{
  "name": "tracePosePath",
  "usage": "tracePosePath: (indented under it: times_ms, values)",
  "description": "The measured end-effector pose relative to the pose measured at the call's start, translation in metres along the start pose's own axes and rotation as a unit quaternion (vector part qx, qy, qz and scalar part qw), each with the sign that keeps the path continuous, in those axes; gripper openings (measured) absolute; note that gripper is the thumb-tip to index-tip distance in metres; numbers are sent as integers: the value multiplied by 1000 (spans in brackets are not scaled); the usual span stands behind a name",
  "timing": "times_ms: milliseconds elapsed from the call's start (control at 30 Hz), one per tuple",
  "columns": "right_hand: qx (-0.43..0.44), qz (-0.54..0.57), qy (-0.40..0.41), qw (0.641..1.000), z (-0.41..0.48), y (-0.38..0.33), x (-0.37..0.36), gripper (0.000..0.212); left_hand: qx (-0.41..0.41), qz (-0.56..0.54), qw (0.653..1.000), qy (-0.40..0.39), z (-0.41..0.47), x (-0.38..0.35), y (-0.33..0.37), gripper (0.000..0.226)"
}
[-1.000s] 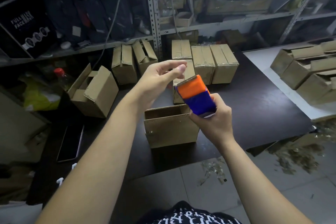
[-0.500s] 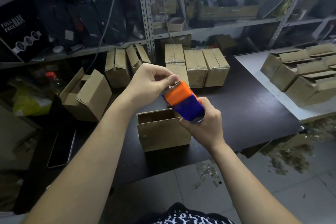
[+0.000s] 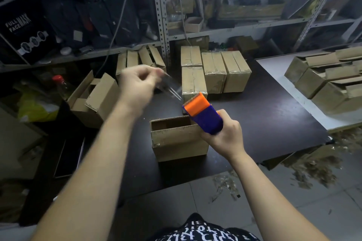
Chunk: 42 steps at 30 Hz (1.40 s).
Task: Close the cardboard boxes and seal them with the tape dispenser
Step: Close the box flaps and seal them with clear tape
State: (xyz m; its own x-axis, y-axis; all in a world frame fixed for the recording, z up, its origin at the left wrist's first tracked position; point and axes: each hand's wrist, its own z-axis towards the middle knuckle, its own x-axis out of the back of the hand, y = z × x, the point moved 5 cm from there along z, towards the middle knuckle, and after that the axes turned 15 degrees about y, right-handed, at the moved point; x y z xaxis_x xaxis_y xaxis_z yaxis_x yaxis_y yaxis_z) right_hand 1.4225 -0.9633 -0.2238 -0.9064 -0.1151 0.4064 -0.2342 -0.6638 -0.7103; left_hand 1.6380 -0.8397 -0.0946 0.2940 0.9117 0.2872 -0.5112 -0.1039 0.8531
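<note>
The open box [image 3: 176,139] stands on the tabletop [image 3: 274,113], unsealed. Above it, the right hand [image 3: 225,137] grips the tape dispenser [image 3: 202,115]; the left hand [image 3: 137,88] pinches the tape [image 3: 172,89]. Behind it stand sealed boxes [image 3: 215,70]. Beside it, unsealed boxes [image 3: 94,100] await closing.

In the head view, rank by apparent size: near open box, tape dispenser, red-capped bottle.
1. near open box
2. tape dispenser, held nearer the camera
3. red-capped bottle, farther and dim; true order of these two unsure
</note>
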Motion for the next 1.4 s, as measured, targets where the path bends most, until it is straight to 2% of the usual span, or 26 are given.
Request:
tracePosePath:
  times_ms: [133,233,367,533,633,767,833,967,1233,1400]
  values:
    - [-15,3,-23,1000,-7,14,1,59,19,34,998,-46,16,18,-11,14]
    - [-19,11,5,1000,5,8,2,71,47,-3,999,-7,10,21,-25,9]
    - [15,-2,35,999,14,4,4,64,85,-3,994,67,-2,26,-52,21]
    - [37,-16,24,999,14,5,1,65,86,37,994,58,-14,31,-80,24]
    - [25,-19,15,999,16,10,1,65,103,43,994,-22,-25,35,-94,38]
    - [3,-25,-10,1000,20,18,-1,66,93,83,973,-192,-48,24,-114,86]
    - [-5,-28,-17,999,19,20,-2,68,108,110,966,-209,-56,18,-129,96]
    - [-2,-35,-29,999,20,20,-6,68,127,134,964,-191,-71,5,-146,95]
    - [-7,-16,-65,998,30,10,-13,63,162,80,982,-50,-89,-6,-160,92]
    - [-1,-14,-129,992,39,7,-29,60,192,53,980,-7,-98,-5,-165,90]
